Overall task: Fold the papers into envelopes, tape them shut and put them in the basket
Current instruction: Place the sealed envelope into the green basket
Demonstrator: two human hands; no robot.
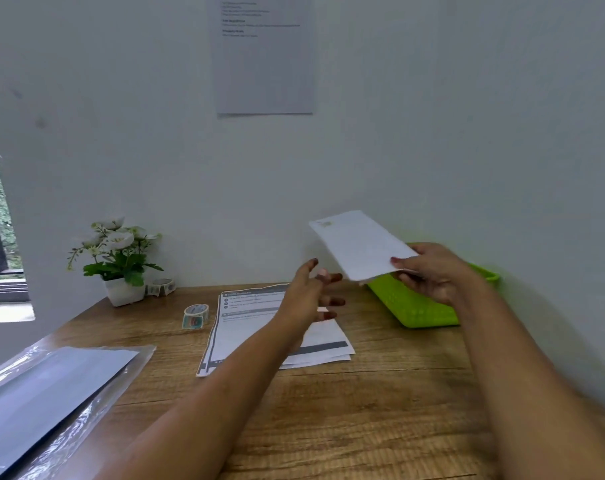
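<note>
Envelope (360,245) of folded white paper was in the air, just above the left end of the green basket (419,310), tilted with its far corner higher. A small mark showed near that corner, too blurred to say if it was tape. The right hand (432,271) grasped the envelope by its lower end, thumb on top and fingers under. The left hand (308,296) held nothing; its fingers were spread and relaxed above the stack of papers (245,327) that lay flat on the wooden table (363,410), beside the basket. A tape roll (195,315) stood left of the stack, and a second roll (160,286) lay near the white flower pot (122,291) by the wall.

This looked like the step of putting the envelope in the basket. The risk was in the release: the envelope was long, tilted and held by one end only, so if the fingers let go too early it could catch the rim and slide out onto the table. The basket stood close to the wall, so a push too far could bend the far corner against it.
</note>
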